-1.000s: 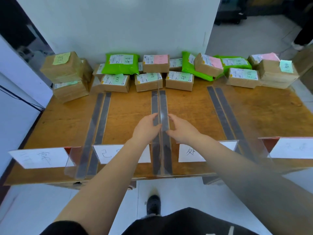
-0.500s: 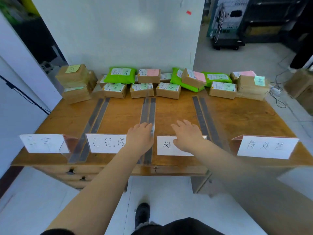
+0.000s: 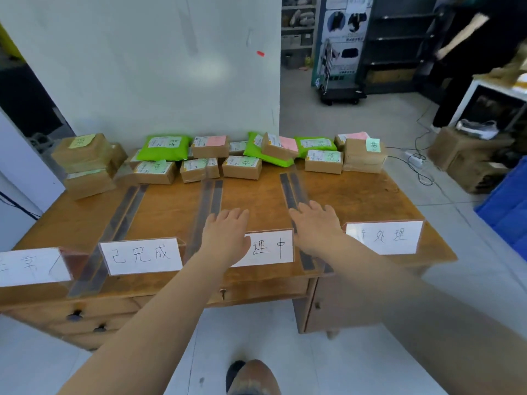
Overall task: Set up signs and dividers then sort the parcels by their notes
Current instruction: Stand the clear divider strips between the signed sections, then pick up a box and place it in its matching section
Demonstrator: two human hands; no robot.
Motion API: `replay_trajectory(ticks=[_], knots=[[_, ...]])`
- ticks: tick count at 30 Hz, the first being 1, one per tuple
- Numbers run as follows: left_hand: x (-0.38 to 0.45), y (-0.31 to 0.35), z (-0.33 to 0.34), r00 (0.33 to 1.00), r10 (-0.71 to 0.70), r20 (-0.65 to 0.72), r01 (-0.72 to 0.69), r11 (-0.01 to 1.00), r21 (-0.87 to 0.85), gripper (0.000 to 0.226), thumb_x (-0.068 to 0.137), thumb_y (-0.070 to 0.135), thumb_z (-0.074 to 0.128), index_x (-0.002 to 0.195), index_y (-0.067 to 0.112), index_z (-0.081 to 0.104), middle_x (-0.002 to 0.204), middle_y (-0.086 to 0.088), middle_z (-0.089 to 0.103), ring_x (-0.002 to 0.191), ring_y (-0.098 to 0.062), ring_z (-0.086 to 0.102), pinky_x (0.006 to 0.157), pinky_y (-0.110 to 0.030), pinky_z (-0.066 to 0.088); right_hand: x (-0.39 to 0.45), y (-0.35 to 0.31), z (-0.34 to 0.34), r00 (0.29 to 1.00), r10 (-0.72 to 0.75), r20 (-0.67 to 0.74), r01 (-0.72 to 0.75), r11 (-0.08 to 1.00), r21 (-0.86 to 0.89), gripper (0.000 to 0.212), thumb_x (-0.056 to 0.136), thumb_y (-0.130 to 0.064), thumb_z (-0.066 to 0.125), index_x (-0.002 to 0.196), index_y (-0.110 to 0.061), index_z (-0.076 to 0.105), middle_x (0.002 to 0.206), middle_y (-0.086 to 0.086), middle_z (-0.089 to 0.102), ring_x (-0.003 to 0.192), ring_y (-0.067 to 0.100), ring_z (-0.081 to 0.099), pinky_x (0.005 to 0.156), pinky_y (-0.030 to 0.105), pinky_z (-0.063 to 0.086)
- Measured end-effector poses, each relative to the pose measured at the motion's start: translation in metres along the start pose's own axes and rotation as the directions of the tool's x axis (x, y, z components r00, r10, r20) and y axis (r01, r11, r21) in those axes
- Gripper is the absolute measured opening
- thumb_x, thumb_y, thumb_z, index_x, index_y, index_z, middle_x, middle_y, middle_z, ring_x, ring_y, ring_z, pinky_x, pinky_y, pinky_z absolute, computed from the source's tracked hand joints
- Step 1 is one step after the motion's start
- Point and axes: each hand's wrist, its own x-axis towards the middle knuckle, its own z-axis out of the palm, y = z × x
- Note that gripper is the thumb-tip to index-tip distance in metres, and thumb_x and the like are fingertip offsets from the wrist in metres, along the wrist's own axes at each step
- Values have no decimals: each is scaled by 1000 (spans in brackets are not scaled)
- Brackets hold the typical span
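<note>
Several white signs with handwritten characters stand along the front edge of the wooden table (image 3: 370,195). Three clear dividers on dark strips run front to back: left divider (image 3: 119,220), middle divider (image 3: 206,212), right divider (image 3: 291,192). Brown boxes and green bags with coloured notes line the back edge, such as a green parcel (image 3: 164,148). My left hand (image 3: 225,238) hovers open over the third sign (image 3: 271,248), holding nothing. My right hand (image 3: 316,226) is open above the right divider, beside the rightmost sign (image 3: 385,236).
A white wall panel (image 3: 142,67) stands behind the table. Cardboard boxes (image 3: 467,158) and a blue crate (image 3: 507,212) lie on the floor to the right, with cables. A person (image 3: 467,52) stands far right by dark shelves. A trolley (image 3: 339,92) is behind.
Both hands let go of the middle divider and pulled back toward the front. They then shifted right, so the right hand now hovers at the right divider. My view rose and swung right.
</note>
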Motion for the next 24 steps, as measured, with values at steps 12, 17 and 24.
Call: replay_trajectory(ticks=[12, 17, 24], knots=[[82, 120, -28, 947, 291, -134, -282, 956, 78, 59, 91, 29, 48, 145, 20, 25, 149, 0, 34, 135, -23, 32, 107, -41, 26, -24, 119, -12, 963, 244, -112, -248, 969, -17, 57, 91, -31, 51, 142, -22, 28, 151, 5, 29, 141, 30, 19, 111, 50, 19], [133, 175, -28, 932, 322, -165, -317, 947, 59, 58, 90, 29, 48, 144, 20, 28, 146, -1, 39, 133, -25, 34, 109, -45, 26, -14, 179, -13, 943, 304, -134, -311, 950, -31, 56, 89, -30, 52, 140, -23, 30, 147, 5, 34, 138, 29, 24, 110, 49, 21], [210, 238, -17, 931, 314, -185, -317, 948, 15, 58, 89, 36, 49, 142, 20, 29, 145, 0, 40, 131, -25, 37, 106, -43, 28, 25, 263, -21, 951, 284, -122, -294, 953, -69, 51, 89, -26, 46, 138, -19, 33, 146, 5, 33, 135, 28, 25, 109, 47, 18]])
